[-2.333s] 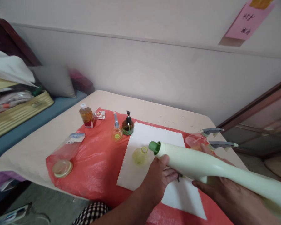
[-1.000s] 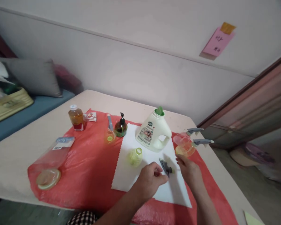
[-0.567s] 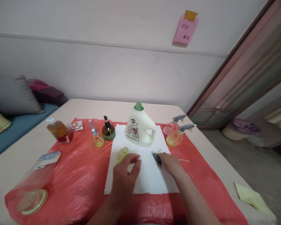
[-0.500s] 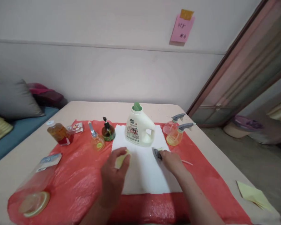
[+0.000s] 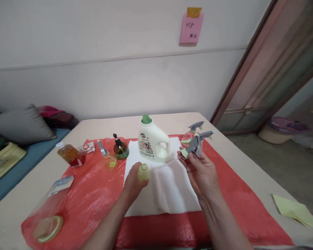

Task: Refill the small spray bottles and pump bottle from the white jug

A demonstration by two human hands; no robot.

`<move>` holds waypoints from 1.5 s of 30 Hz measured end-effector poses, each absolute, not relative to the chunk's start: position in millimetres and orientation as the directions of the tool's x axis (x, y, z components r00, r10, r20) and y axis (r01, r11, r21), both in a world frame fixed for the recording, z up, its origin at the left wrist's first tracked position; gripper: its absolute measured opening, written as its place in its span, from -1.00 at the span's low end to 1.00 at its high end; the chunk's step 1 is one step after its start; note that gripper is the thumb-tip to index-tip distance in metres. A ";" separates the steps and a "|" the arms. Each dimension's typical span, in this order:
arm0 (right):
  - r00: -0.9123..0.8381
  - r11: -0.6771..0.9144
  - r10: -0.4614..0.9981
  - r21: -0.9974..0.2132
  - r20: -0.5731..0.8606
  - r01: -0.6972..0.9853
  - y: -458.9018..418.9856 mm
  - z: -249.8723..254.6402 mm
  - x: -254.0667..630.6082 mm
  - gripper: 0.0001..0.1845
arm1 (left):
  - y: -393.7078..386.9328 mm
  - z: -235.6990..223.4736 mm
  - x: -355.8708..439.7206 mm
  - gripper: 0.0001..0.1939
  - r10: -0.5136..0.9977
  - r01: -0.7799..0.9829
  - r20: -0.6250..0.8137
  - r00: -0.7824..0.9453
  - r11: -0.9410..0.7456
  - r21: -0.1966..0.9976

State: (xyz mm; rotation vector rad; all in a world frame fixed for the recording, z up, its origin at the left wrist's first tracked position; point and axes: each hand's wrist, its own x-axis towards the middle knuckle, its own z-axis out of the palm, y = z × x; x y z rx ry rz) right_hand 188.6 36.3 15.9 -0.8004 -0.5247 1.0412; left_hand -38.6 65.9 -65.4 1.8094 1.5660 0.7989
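- Left hand [image 5: 133,180]: closed around the yellow-green bottle [image 5: 143,173], thumb on its near right side, fingers around its left side. The open mouth faces up. The bottle is in the grasp, above the left part of the white cloth [image 5: 169,196].
- Right hand [image 5: 203,173]: holding the gray spray head [image 5: 194,147] between thumb and fingers. The spray head sits at the fingertips, at the far end of the hand, over the right edge of the cloth area.
- Thin tube [image 5: 167,166]: pale and blurred, running left from the spray head toward the bottle mouth; its tip cannot be made out clearly.
- Spray head and bottle: apart, the former to the right and slightly farther.
- White jug [image 5: 148,147]: upright at the far side of the cloth, between and beyond the hands, green spout [image 5: 146,119] on top.
- Dark pump bottle [image 5: 121,149]: left of the jug, near the cloth's far left corner.
- Clear bottle [image 5: 110,160]: left of the pump bottle, on the red sheet [image 5: 94,191].
- Amber bottle [image 5: 71,155]: farther left, white cap.
- Two gray-headed spray bottles [image 5: 189,136]: far right, partly hidden behind the held spray head.
- Yellow paper [image 5: 293,210]: near right, on the table [image 5: 250,180].
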 end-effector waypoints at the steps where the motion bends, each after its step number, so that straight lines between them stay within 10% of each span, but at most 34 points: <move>1: 0.422 0.279 0.906 -0.787 0.027 -0.549 36.0 17.4 186.4 -0.69 | 64.6 -66.5 -34.5 -0.38 0.988 0.630 0.078 0.135 -0.146 0.763; 17: -0.088 0.078 0.990 -0.952 0.108 -0.296 29.0 1.6 150.4 -0.74 | 30.4 -11.4 -2.9 -0.30 0.944 0.592 0.261 0.202 -0.330 0.735; 35: 0.112 0.112 0.991 -0.921 0.075 -0.374 30.6 -14.2 121.3 -0.67 | 26.9 -18.6 6.2 -0.53 0.908 0.842 0.404 0.115 -0.305 0.445; 39: 0.090 0.086 0.994 -0.955 0.063 -0.285 30.6 -14.2 120.2 -0.61 | 24.4 -15.9 14.7 -0.42 0.909 0.738 0.417 0.004 -0.285 0.612; 45: 0.138 0.109 0.987 -0.973 0.081 -0.204 29.5 -11.3 124.6 -0.62 | 11.2 1.9 18.3 -0.09 0.994 0.352 -0.107 0.011 0.096 0.931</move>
